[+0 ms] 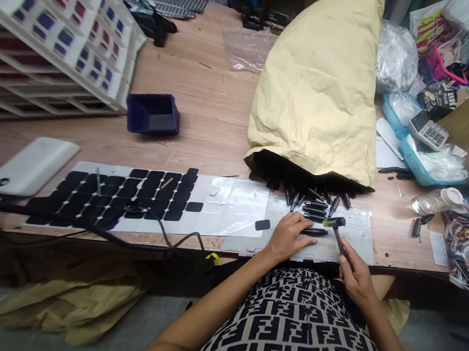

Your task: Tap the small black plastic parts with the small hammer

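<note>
table edge point(415, 265) runs near; paper sack point(317, 94) blocks far middle, room opening left. right hand point(355, 273) grips hammer point(340, 241); left hand point(289, 236) straddles black tube point(315, 231), cannot tell if gripping.

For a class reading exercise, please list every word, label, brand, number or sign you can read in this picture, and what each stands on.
"F", repeated all over the patterned garment, some upside down.
Too small or blurred to read: the calculator's keys.
Also unreadable: the pale lettering on the black packet.
Also unreadable: the dark oval mark on the white case.
</note>
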### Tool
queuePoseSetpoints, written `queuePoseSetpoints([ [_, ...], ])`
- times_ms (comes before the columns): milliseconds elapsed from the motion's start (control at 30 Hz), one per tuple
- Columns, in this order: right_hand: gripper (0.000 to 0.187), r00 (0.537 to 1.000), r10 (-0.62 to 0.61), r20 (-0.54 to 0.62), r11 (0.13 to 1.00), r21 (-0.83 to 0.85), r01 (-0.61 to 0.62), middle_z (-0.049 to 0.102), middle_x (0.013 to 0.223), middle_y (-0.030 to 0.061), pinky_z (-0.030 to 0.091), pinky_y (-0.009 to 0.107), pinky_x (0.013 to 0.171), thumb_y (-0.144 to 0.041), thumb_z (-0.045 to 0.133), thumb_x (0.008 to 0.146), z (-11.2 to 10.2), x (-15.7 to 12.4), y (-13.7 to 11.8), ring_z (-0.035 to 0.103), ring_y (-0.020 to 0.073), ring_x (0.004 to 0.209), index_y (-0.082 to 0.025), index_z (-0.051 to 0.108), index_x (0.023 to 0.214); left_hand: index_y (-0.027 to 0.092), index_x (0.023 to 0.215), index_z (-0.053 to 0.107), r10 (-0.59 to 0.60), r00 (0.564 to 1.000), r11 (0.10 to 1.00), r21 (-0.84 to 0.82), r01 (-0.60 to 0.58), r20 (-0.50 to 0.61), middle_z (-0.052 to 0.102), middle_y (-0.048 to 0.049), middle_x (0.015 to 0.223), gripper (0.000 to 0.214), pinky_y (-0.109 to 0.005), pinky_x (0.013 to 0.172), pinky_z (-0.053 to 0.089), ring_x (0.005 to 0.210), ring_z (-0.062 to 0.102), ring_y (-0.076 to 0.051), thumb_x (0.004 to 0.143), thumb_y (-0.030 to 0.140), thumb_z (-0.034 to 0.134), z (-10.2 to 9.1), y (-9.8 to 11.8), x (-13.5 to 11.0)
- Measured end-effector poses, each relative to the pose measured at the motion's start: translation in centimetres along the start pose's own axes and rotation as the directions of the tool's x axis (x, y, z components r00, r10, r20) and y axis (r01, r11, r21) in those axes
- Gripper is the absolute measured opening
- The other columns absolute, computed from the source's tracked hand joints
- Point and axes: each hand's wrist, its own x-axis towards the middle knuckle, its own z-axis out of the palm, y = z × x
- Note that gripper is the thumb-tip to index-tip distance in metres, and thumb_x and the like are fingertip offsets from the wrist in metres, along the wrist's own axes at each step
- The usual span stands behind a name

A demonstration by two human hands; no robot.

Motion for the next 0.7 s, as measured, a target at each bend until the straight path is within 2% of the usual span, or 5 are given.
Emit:
queuePoseSetpoints([
  [67, 0.047, 0.995, -0.102, -0.021, 0.990, -0.099, 0.099, 0.068, 0.133, 0.0117, 0.061, 0.041, 0.095, -0.029, 0.049, 0.102, 0.3, -0.5, 0.0, 0.071, 0.0250, 0.112, -0.023, 0.053, 0.148, 0.021, 0.107, 0.075, -0.045, 0.999, 0.998, 0.051, 0.044, 0.012, 0.066, -0.0041, 0.094, 0.031, -0.037, 0.083, 0.047, 0.091, 0.057, -0.022, 0.081, 0.036, 0.082, 0.2, 0.7, 0.2],
  [133, 0.048, 0.982, -0.186, -0.021, 0.969, -0.171, 0.180, 0.065, 0.140, 0.0110, 0.056, 0.043, 0.106, -0.025, 0.050, 0.101, 0.5, -0.9, 0.0, 0.064, 0.0260, 0.127, -0.024, 0.051, 0.149, 0.023, 0.103, 0.077, -0.083, 0.996, 0.994, 0.078, 0.082, 0.021, 0.067, -0.0033, 0.091, 0.023, -0.037, 0.081, 0.044, 0.091, 0.056, -0.022, 0.083, 0.033, 0.081, 0.4, 1.3, 0.3],
  [333, 0.055, 0.953, -0.297, -0.057, 0.922, -0.275, 0.271, 0.065, 0.139, 0.0121, 0.058, 0.040, 0.105, -0.018, 0.048, 0.101, 0.8, -1.5, -0.7, 0.066, 0.0254, 0.124, -0.025, 0.042, 0.156, 0.025, 0.103, 0.078, -0.133, 0.990, 0.990, 0.040, 0.131, 0.036, 0.068, -0.0025, 0.092, 0.020, -0.036, 0.081, 0.042, 0.093, 0.057, -0.021, 0.083, 0.030, 0.081, 0.5, 1.1, 0.4],
  [467, 0.060, 0.941, -0.340, 0.001, 0.891, -0.320, 0.322, 0.069, 0.126, 0.0136, 0.062, 0.038, 0.095, -0.015, 0.047, 0.101, 1.0, -1.4, -1.2, 0.071, 0.0246, 0.110, -0.024, 0.036, 0.159, 0.026, 0.107, 0.078, -0.125, 0.991, 0.991, 0.043, 0.123, 0.053, 0.066, -0.0024, 0.091, 0.023, -0.036, 0.082, 0.042, 0.093, 0.056, -0.020, 0.085, 0.026, 0.079, 0.4, 1.0, 0.4],
  [700, 0.058, 0.953, -0.299, 0.054, 0.893, -0.336, 0.299, 0.070, 0.122, 0.0126, 0.063, 0.037, 0.092, -0.015, 0.046, 0.101, 1.6, -1.3, -0.8, 0.072, 0.0236, 0.105, -0.025, 0.037, 0.158, 0.027, 0.100, 0.080, -0.137, 0.989, 0.990, 0.014, 0.137, 0.052, 0.065, -0.0014, 0.086, 0.018, -0.036, 0.083, 0.043, 0.089, 0.055, -0.019, 0.084, 0.019, 0.076, 0.2, 1.3, 0.6],
])
